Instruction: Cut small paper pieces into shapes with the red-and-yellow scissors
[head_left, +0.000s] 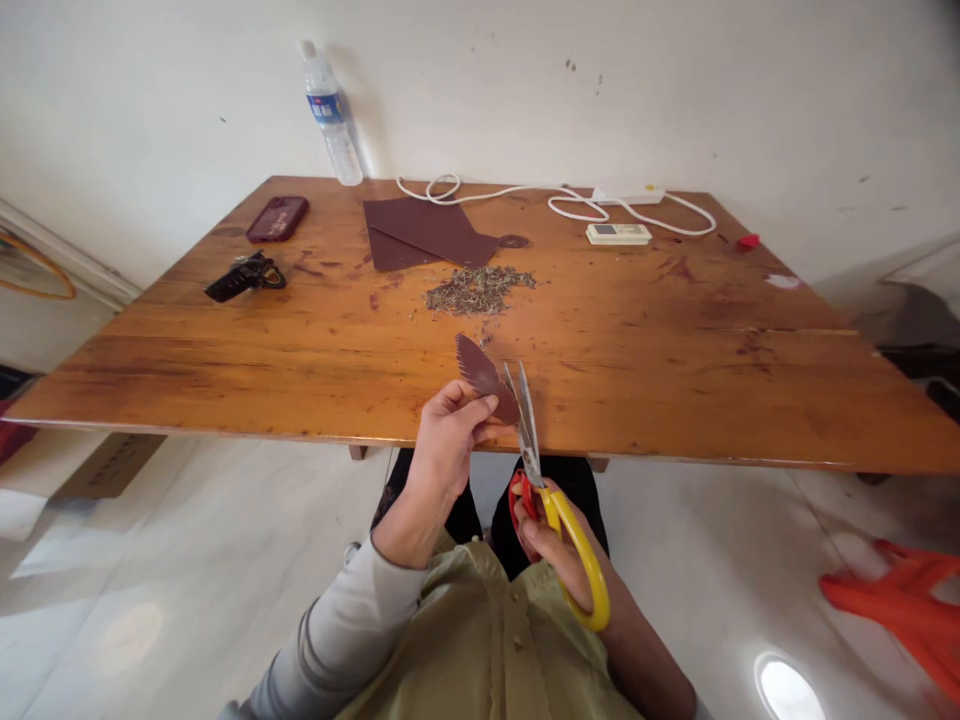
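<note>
My left hand (448, 430) pinches a dark brown leaf-shaped piece (484, 372), leather-like, with a fringe of fine cuts along its left edge. My right hand (551, 540) is closed around the handles of scissors (530, 440), one handle yellow and the other red. The blades stand slightly apart and point away from me, with the piece's right edge at them. Both hands are at the table's near edge, above my lap. Beyond them lies a heap of small thin clippings (480, 290). Dark brown sheets (424, 232) overlap behind the heap.
On the wooden table (315, 370) are a dark red phone (277, 219), a black key-like object (244, 278) and a water bottle (331, 120) at back left. A remote control (619, 234) and a white power strip (628, 195) with its cord lie at back right. An orange-red bag (900, 600) is on the floor.
</note>
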